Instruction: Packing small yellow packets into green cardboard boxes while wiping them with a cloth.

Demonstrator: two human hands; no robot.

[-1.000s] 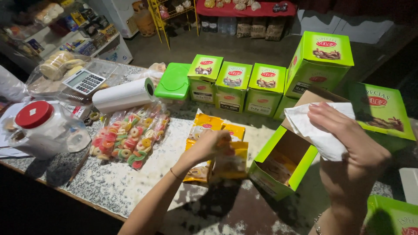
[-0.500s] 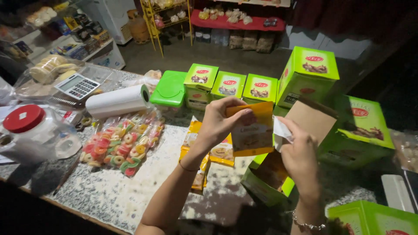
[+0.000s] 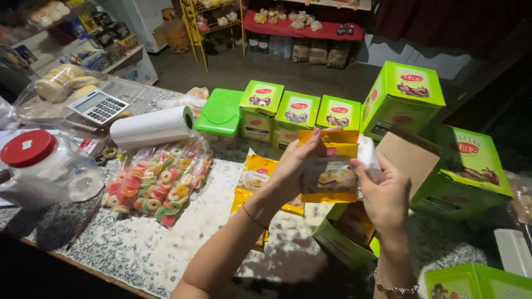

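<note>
Between the fingers [image 3: 306,148]: yellow packet [image 3: 329,169], glossy plastic film. Below them: open green box [image 3: 344,243], printed cardboard, plain brown matt inside its flap. Left of them: candy bag [image 3: 158,182], clear glossy plastic; white roll [image 3: 151,127], matt. Under everything: surface [image 3: 138,249], speckled polished stone.

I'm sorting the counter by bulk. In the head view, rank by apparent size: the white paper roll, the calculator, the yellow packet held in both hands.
1. white paper roll
2. yellow packet, though nearness to the camera may inflate it
3. calculator
</note>
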